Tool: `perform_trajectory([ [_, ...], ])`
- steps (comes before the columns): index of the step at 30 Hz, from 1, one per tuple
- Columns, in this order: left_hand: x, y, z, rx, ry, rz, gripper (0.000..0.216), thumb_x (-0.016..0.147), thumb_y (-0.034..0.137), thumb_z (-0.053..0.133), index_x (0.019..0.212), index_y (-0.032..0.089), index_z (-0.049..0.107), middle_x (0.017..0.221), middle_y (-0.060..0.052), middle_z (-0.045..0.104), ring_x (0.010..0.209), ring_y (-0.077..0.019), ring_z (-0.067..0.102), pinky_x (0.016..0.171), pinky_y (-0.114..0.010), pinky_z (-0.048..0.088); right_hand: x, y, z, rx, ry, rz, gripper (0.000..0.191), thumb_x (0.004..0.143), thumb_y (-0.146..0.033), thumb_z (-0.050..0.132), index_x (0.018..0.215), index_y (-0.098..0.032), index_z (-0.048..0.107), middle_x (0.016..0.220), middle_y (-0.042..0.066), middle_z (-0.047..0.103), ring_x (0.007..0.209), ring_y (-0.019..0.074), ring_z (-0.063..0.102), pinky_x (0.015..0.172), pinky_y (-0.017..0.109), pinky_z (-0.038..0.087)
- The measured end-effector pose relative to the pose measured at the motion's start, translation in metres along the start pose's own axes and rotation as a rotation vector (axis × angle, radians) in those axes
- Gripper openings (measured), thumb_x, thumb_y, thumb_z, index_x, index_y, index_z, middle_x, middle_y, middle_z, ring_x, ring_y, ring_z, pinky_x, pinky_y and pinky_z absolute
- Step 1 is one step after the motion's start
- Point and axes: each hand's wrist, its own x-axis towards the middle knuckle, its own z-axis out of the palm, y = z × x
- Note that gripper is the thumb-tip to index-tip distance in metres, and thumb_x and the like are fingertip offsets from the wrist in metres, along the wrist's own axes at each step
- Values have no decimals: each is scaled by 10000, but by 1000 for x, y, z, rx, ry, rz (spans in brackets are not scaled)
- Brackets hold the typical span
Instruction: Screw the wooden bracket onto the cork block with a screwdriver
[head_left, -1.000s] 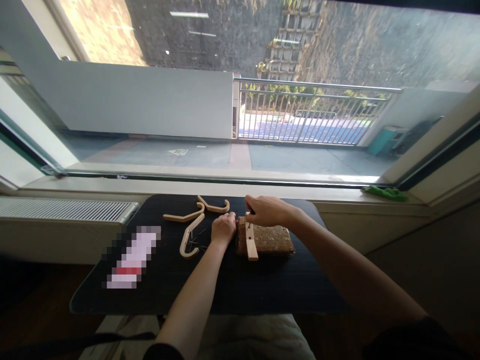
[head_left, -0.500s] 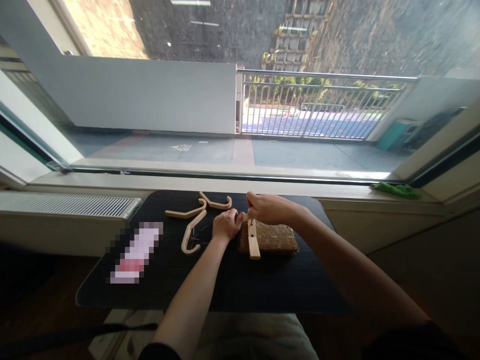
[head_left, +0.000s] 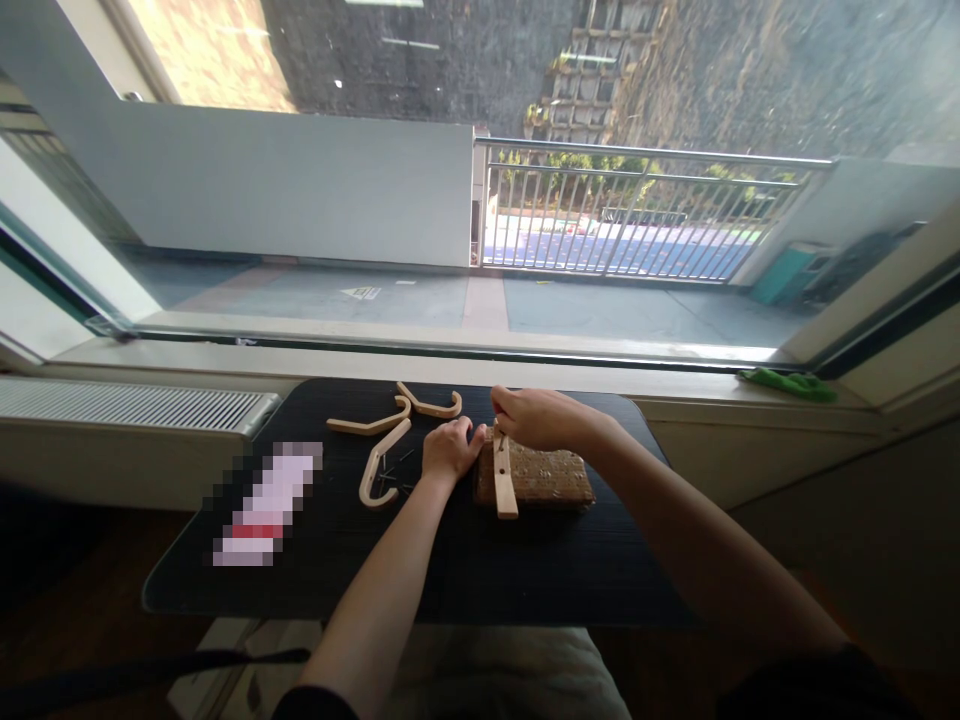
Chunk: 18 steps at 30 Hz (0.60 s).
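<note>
A wooden hook piece (head_left: 505, 494) lies across the left part of a brown, rough-textured block (head_left: 551, 480); its far end is covered by my right hand. My right hand (head_left: 525, 415) is closed above that piece. A thin shaft shows below its fingers, over a hole in the wood, but what I grip is mostly hidden. Just left of the block rests my left hand (head_left: 448, 450), thumb apart from the bent fingers and reaching to the block's edge. Beside it lie another wooden hook (head_left: 370, 470) and several dark screws (head_left: 385, 470).
Two more wooden hooks (head_left: 364, 427) lie near the far edge of the black table (head_left: 540, 575). A blurred pink-and-white item (head_left: 274, 500) is at the left. Beyond are a radiator (head_left: 142, 407), the window sill (head_left: 570, 375) and a green cloth (head_left: 787, 383).
The view has shifted slightly. Both hands, the block and the wooden piece on it keep nearly the same places relative to one another.
</note>
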Motion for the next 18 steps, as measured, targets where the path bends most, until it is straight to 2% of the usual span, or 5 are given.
perform_trajectory([
  [9,1,0,2,6,17,-32,388,1000,385,341,912,186,662,929,-106,755,909,-237,703,742,-297,451,1,-2,-1,-19,22,5,268,962,-287,342,1083,-183,557,944,122,720,795,237,645,570,293,319],
  [18,-1,1,1,-15,30,-8,400,995,395,338,906,182,665,918,-109,749,909,-250,702,749,-310,454,3,0,1,-15,36,26,247,967,-308,392,1085,-183,569,969,109,725,824,223,653,583,282,331],
])
